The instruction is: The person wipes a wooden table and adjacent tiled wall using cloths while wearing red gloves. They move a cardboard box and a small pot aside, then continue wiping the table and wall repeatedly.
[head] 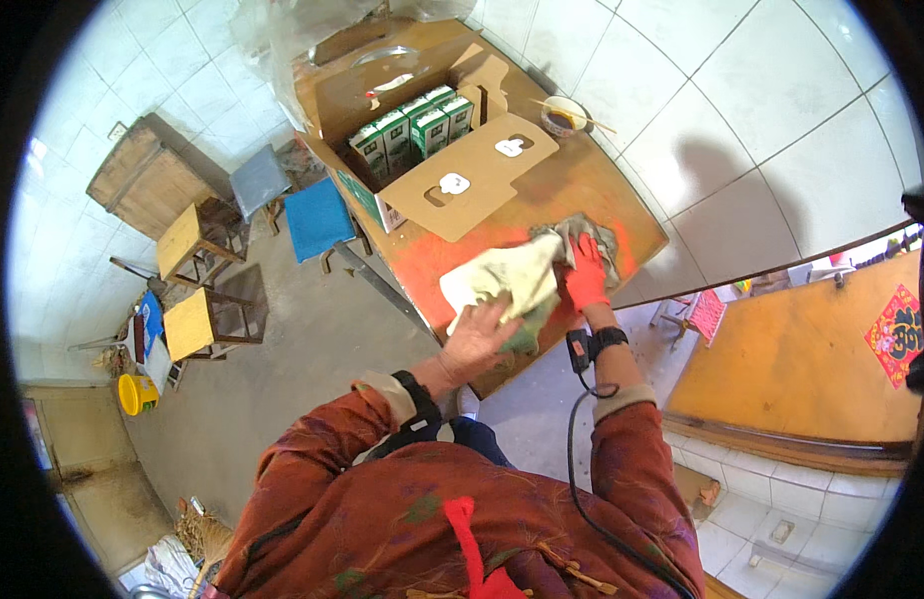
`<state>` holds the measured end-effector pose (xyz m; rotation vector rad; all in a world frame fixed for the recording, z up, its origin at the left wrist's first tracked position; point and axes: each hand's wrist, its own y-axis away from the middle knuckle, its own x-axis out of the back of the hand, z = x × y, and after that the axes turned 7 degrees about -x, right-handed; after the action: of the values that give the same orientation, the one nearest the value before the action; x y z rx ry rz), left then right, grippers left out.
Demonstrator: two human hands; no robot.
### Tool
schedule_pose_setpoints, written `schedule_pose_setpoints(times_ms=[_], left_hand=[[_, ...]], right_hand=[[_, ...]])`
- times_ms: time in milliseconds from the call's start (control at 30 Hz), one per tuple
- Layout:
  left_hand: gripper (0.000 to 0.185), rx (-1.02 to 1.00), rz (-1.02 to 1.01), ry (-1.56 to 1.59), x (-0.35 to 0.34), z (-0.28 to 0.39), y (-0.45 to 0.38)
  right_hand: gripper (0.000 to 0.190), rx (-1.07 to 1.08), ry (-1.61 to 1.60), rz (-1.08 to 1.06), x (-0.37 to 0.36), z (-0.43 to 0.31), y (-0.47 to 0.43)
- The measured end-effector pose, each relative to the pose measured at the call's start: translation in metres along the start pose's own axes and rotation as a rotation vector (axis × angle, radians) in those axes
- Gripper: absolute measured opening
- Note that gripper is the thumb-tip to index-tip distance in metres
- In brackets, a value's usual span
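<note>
On the wooden table (619,191) lies a pale yellow and green cloth (507,273), spread near the front edge. My left hand (480,337), bare, rests on its near edge with the fingers apart; whether it grips the cloth is not clear. My right hand (587,273), in a red glove, presses on a crumpled grey cloth (581,228) at the right of the pale one. Beyond both hands stands an open cardboard carton (462,176) holding several green and white drink cartons (432,131).
A bowl (563,116) with dark liquid and chopsticks (581,116) stands near the tiled wall. Left of the table are a blue-topped stool (319,217), several wooden stools and a yellow bucket (137,394). A cable (570,449) hangs from my right wrist.
</note>
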<state>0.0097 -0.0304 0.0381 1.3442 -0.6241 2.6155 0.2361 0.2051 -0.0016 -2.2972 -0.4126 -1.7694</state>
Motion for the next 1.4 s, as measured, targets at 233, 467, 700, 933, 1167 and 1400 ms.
schedule_pose_setpoints(times_ms=[233, 467, 700, 933, 1167, 1400], left_hand=[[0.085, -0.011, -0.149, 0.195, 0.008, -0.001, -0.014], [0.051, 0.737, 0.791, 0.601, 0.083, -0.078, 0.008], [0.077, 0.880, 0.709, 0.887, 0.162, -0.147, -0.008], [0.056, 0.907, 0.714, 0.774, 0.130, -0.206, -0.039], [0.082, 0.864, 0.424, 0.790, 0.116, -0.233, -0.030], [0.078, 0.890, 0.253, 0.672, 0.109, -0.242, -0.028]], right_hand=[[0.069, 0.142, -0.121, -0.035, 0.019, 0.016, 0.049], [0.061, 0.233, -0.096, 0.030, 0.018, 0.024, 0.039], [0.046, -0.197, -0.285, -0.065, 0.046, -0.001, -0.030], [0.056, -0.396, -0.098, 0.081, -0.014, -0.116, -0.046], [0.047, -0.768, -1.773, -0.136, -0.053, -0.184, -0.003], [0.047, -0.533, -1.751, 0.002, -0.060, -0.213, 0.004]])
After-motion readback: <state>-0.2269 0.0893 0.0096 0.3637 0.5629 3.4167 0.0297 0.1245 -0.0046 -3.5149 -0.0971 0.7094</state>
